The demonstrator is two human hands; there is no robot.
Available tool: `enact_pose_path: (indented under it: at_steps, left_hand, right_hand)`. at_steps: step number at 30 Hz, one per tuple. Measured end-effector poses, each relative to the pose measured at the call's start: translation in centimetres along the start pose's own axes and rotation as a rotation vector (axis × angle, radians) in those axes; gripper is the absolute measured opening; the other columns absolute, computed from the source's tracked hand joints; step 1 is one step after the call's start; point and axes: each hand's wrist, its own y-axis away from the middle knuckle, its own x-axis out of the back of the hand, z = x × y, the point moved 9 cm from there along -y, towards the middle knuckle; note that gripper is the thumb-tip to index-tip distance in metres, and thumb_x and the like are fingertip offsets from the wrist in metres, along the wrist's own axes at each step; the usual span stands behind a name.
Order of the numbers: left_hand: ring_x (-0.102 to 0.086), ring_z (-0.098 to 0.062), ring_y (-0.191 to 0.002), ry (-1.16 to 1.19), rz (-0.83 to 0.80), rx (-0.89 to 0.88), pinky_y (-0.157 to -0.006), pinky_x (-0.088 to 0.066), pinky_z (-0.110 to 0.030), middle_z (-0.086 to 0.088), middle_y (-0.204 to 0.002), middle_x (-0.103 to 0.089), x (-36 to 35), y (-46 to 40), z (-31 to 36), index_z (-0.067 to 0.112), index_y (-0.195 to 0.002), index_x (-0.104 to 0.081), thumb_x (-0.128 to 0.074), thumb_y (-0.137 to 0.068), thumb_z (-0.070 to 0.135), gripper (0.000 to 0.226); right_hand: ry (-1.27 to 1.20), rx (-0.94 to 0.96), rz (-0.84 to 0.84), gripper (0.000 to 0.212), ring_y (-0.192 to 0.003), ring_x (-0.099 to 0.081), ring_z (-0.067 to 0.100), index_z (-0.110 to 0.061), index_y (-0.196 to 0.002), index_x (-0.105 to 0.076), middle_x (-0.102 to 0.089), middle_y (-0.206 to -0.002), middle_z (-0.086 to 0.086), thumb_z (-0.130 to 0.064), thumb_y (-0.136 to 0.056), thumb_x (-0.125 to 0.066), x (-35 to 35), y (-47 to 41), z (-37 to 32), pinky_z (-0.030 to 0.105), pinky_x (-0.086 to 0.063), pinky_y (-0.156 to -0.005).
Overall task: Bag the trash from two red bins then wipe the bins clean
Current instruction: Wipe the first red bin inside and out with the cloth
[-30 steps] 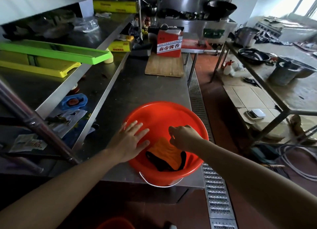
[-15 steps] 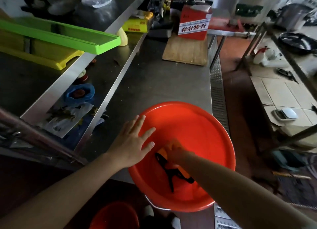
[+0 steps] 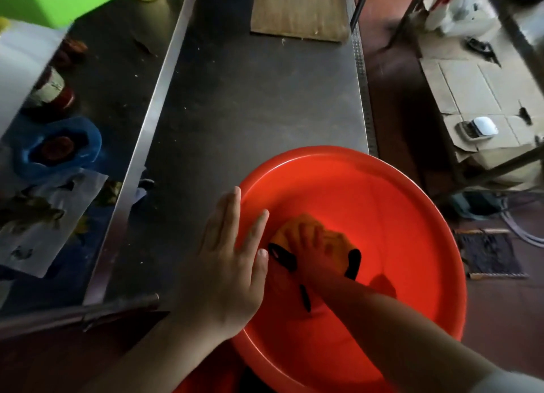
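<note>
A red bin (image 3: 397, 204) stands at the near right corner of the steel counter (image 3: 253, 98), seen from straight above. My left hand (image 3: 229, 254) lies flat on the bin's left rim, fingers straight and spread. Deep inside the bin my right hand (image 3: 309, 245) presses an orange cloth with black edging (image 3: 332, 239) against the bottom, its fingers spread over the cloth. Red plastic, probably a second bin (image 3: 203, 378), shows at the bottom edge below the counter.
A wooden cutting board (image 3: 297, 10) lies at the counter's far end. On the lower shelf to the left are a blue bowl (image 3: 59, 148), jars (image 3: 53, 89) and printed plastic bags (image 3: 44, 216). Flattened cardboard (image 3: 471, 77) and a dark mat (image 3: 488, 253) lie on the floor to the right.
My head has leaned forward and down over the bin. My right hand has gone deeper and now presses the cloth flat on the bottom. My left hand stays on the rim.
</note>
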Motion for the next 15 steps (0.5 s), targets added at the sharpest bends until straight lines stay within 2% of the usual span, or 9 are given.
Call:
enact_pose_path:
  at_steps: [3, 6, 11, 13, 15]
  left_hand:
    - [0.005, -0.026, -0.151, 0.031, -0.014, 0.002, -0.114, -0.028, -0.053, -0.008, -0.164, 0.007, -0.1, 0.1, 0.1, 0.026, -0.155, -0.023, -0.025, -0.102, 0.041, 0.055]
    - [0.005, -0.026, -0.151, 0.037, -0.024, 0.001, -0.115, -0.025, -0.053, -0.009, -0.164, 0.006, -0.1, -0.1, 0.4, 0.025, -0.155, -0.025, -0.025, -0.101, 0.040, 0.055]
    - [0.006, -0.027, -0.150, 0.029, -0.055, 0.021, -0.116, -0.024, -0.053, -0.010, -0.164, 0.006, 0.2, -0.1, 0.4, 0.020, -0.153, -0.031, -0.026, -0.100, 0.037, 0.056]
    - [0.005, -0.028, -0.150, 0.001, -0.065, 0.030, -0.115, -0.024, -0.051, -0.011, -0.164, 0.005, 0.2, 0.1, 0.3, 0.017, -0.151, -0.034, -0.028, -0.099, 0.036, 0.056]
    - [0.004, -0.028, -0.150, -0.026, -0.073, 0.039, -0.115, -0.024, -0.050, -0.012, -0.164, 0.005, 0.2, 0.1, 0.2, 0.015, -0.151, -0.035, -0.030, -0.098, 0.035, 0.057]
  right_hand:
    - [-0.115, 0.026, -0.024, 0.070, -0.149, 0.015, 0.049, -0.035, -0.160, 0.000, 0.011, -0.167, 0.006, -0.043, -0.102, -0.038, -0.7, -0.7, 0.0, 0.072, -0.017, -0.112]
    - [-0.093, 0.075, 0.005, 0.073, -0.149, 0.013, 0.049, -0.036, -0.159, -0.001, 0.008, -0.167, 0.004, -0.051, -0.101, -0.042, -0.6, -0.8, -0.4, 0.070, -0.018, -0.112]
    - [-0.040, 0.342, -0.081, 0.070, -0.150, 0.021, 0.039, -0.039, -0.159, -0.002, 0.011, -0.168, -0.003, -0.062, -0.100, -0.032, -3.1, 0.2, -6.9, 0.066, 0.009, -0.114]
    - [0.030, 0.370, -0.105, 0.067, -0.151, 0.017, 0.038, -0.040, -0.159, -0.006, 0.010, -0.168, -0.003, -0.061, -0.101, -0.033, -3.1, -0.4, -6.3, 0.067, 0.005, -0.115]
    - [0.088, 0.308, -0.092, 0.064, -0.152, 0.010, 0.039, -0.040, -0.159, -0.009, 0.008, -0.168, -0.002, -0.053, -0.103, -0.036, -2.3, -1.4, -3.0, 0.067, -0.005, -0.117]
